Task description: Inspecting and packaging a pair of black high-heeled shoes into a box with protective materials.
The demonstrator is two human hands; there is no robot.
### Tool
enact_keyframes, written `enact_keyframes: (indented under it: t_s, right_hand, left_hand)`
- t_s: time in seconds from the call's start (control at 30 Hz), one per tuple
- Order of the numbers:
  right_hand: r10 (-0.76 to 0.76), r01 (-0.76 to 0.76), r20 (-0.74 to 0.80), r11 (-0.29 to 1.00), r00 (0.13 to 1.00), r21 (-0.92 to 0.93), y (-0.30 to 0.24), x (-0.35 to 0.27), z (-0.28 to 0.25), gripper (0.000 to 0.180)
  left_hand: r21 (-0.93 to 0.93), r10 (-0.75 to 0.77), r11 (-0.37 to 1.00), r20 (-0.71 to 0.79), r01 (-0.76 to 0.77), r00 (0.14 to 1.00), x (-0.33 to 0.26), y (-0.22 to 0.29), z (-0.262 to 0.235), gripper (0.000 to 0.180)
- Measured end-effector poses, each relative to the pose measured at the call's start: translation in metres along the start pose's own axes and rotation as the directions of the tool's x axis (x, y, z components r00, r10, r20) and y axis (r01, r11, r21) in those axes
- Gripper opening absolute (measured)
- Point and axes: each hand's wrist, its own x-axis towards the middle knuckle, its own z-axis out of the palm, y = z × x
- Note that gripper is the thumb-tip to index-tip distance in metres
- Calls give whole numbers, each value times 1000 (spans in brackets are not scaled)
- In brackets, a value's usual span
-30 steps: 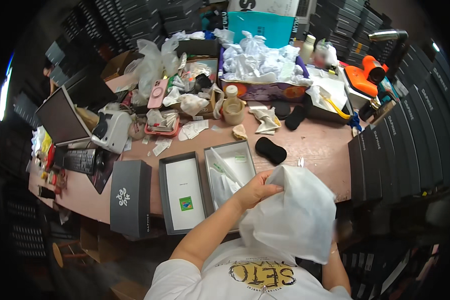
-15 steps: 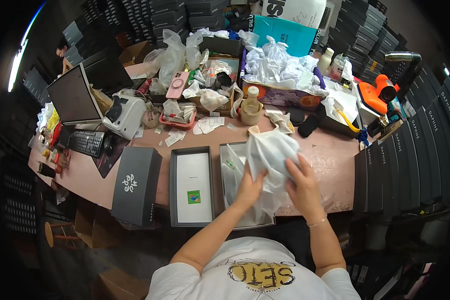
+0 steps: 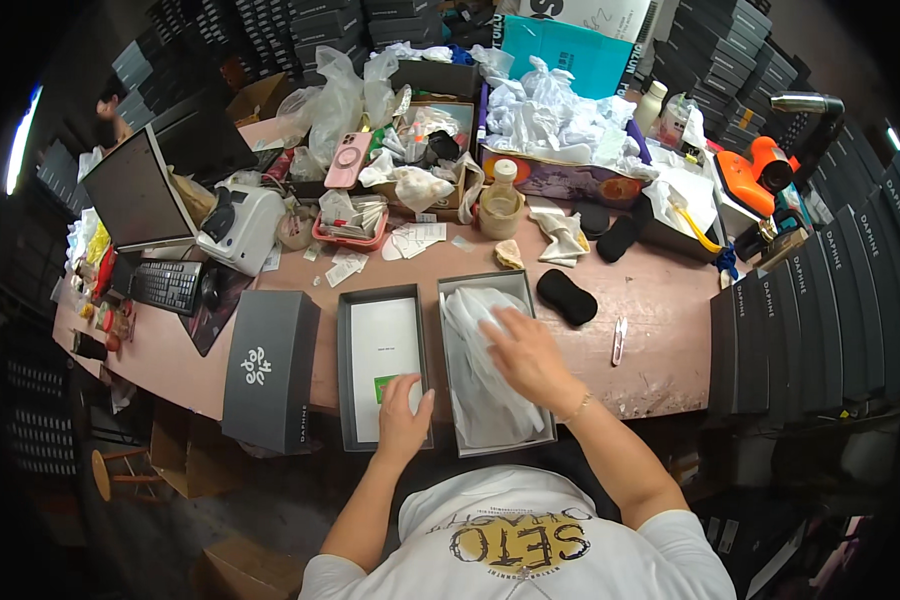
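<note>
A white translucent wrapped bundle [image 3: 478,375] lies in an uncovered grey shoebox [image 3: 547,437] at the table's front edge. What it wraps cannot be made out. My right hand [image 3: 535,355] rests on the bundle's upper right side with its fingers spread. To the left is a shallow grey box lid [image 3: 346,372] with a white inside, lying hollow side up. Over its lower right part hovers my left hand [image 3: 403,418], thumb and fingers apart, with nothing visible between them. It partly covers a small green square packet [image 3: 382,384] in the lid.
A closed grey shoebox [image 3: 260,370] stands left of the lid. Black oval pads [image 3: 567,297] and small pink-handled snippers [image 3: 619,341] lie to the right. Upright shoeboxes [image 3: 755,345] line the right edge. Behind are a bottle [image 3: 500,212], a purple box of crumpled paper [image 3: 560,180] and a monitor [image 3: 135,195].
The wrapped bundle was held up in both hands and now lies in the shoebox. My left hand has moved left to the lid. The black pad and snippers have come into sight.
</note>
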Motion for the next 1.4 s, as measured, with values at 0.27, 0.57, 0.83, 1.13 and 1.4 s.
enact_keyframes:
  t_s: [0.27, 0.57, 0.83, 1.13, 1.4]
  right_hand:
    - [-73, 171, 405, 962, 912, -212, 22, -1, 32, 29]
    - [549, -491, 141, 567, 824, 661, 32, -74, -35, 66]
    - [583, -690, 368, 625, 724, 366, 33, -63, 5, 69]
    - [466, -339, 32, 592, 884, 731, 16, -66, 16, 79]
    - [-513, 280, -160, 674, 844, -684, -85, -39, -260, 69]
  left_hand:
    - [212, -280, 949, 230, 233, 932, 21, 12, -48, 31]
    - [-726, 20, 629, 371, 277, 928, -24, 47, 5, 66]
    - [-567, -138, 751, 367, 338, 920, 26, -19, 42, 50]
    - [-705, -362, 258, 564, 661, 742, 8, 43, 24, 65]
    - [-925, 430, 9, 346, 379, 834, 133, 263, -29, 57]
